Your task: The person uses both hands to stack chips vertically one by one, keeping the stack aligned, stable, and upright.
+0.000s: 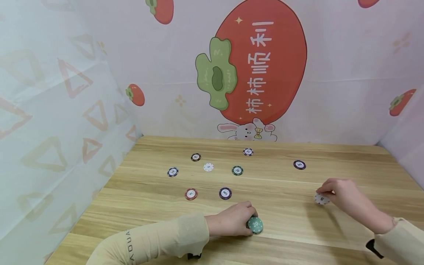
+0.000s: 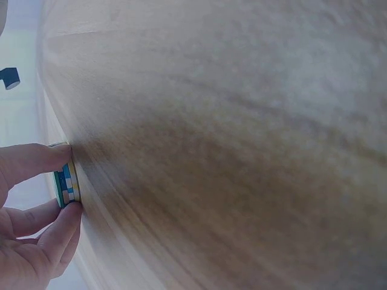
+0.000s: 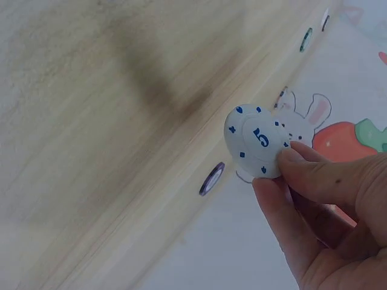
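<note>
Pinched by its rim in my right hand [image 1: 347, 198], the round white plastic-looking chip [image 3: 251, 145] could slip if I slacken; uneven squeezing could skew the green-topped round chip stack [image 1: 255, 224] my left hand [image 1: 233, 220] grips.

Wooden table [image 1: 132, 206], 8 loose chips [image 1: 225, 193]

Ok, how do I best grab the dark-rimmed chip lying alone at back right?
I'd pinch the dark-rimmed chip by opposite edges, coming from above and the near side: it lies flat on the table, with bare wood around its rim.
</note>
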`<move>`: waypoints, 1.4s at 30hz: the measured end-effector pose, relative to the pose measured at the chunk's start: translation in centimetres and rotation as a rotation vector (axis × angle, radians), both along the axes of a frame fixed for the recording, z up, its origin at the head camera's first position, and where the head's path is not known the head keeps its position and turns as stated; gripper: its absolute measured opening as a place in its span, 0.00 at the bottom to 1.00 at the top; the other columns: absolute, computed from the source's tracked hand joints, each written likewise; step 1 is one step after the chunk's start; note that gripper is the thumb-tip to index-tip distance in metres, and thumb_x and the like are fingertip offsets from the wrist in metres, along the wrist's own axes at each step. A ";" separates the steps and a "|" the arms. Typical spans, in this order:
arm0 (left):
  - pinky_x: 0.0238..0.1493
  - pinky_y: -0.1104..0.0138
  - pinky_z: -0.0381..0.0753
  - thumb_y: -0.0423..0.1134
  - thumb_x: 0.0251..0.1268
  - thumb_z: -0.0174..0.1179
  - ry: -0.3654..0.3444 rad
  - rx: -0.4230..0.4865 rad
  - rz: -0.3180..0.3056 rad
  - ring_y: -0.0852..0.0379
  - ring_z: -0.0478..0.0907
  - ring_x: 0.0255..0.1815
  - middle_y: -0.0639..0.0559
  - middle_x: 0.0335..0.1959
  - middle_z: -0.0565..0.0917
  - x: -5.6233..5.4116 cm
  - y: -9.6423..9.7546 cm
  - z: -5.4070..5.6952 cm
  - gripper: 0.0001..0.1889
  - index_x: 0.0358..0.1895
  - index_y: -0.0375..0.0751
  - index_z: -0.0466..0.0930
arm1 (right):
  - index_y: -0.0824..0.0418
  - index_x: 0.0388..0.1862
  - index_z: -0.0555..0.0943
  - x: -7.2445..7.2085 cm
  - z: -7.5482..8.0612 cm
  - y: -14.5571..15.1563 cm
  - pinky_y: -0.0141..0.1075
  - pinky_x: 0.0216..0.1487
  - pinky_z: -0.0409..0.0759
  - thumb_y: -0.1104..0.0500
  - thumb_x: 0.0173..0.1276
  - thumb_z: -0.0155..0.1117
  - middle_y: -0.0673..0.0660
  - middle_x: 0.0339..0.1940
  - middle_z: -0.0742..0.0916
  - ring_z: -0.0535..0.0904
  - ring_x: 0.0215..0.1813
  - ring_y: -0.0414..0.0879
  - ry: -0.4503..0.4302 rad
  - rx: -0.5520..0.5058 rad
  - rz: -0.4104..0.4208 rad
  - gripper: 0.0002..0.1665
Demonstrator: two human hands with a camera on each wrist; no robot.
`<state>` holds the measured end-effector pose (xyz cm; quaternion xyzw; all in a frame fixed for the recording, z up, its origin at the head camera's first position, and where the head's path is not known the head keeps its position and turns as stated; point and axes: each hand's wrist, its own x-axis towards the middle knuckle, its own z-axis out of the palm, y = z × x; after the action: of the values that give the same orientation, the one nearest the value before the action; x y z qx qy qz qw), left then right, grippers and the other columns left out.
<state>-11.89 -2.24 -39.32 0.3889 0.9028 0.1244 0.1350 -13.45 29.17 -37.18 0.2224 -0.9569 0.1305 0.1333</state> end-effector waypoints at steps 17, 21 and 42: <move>0.37 0.82 0.68 0.39 0.46 0.69 0.006 0.000 -0.001 0.70 0.67 0.33 0.59 0.34 0.72 0.1 0.0 0.1 0.18 0.42 0.42 0.78 | 0.58 0.26 0.86 0.4 0.1 -1.8 0.30 0.27 0.74 0.65 0.48 0.70 0.52 0.27 0.86 0.77 0.28 0.36 -0.210 -0.181 -0.060 0.05; 0.37 0.81 0.68 0.39 0.46 0.69 0.002 0.002 0.001 0.70 0.67 0.34 0.59 0.34 0.72 0.1 0.0 0.1 0.18 0.42 0.42 0.78 | 0.60 0.28 0.86 0.5 0.2 -2.2 0.28 0.27 0.74 0.64 0.50 0.69 0.55 0.29 0.86 0.76 0.28 0.32 -0.304 -0.246 -0.078 0.05; 0.38 0.81 0.69 0.39 0.46 0.69 -0.008 0.004 -0.006 0.70 0.68 0.34 0.59 0.35 0.72 0.0 0.0 0.1 0.18 0.43 0.42 0.78 | 0.75 0.37 0.80 1.1 -1.2 -4.6 0.31 0.32 0.80 0.68 0.56 0.64 0.63 0.34 0.84 0.79 0.31 0.38 -0.688 -0.608 -0.011 0.12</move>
<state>-11.86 -2.26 -39.26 0.3916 0.9008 0.1274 0.1380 -12.32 24.59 -38.39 0.1119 -0.8650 0.4710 -0.1321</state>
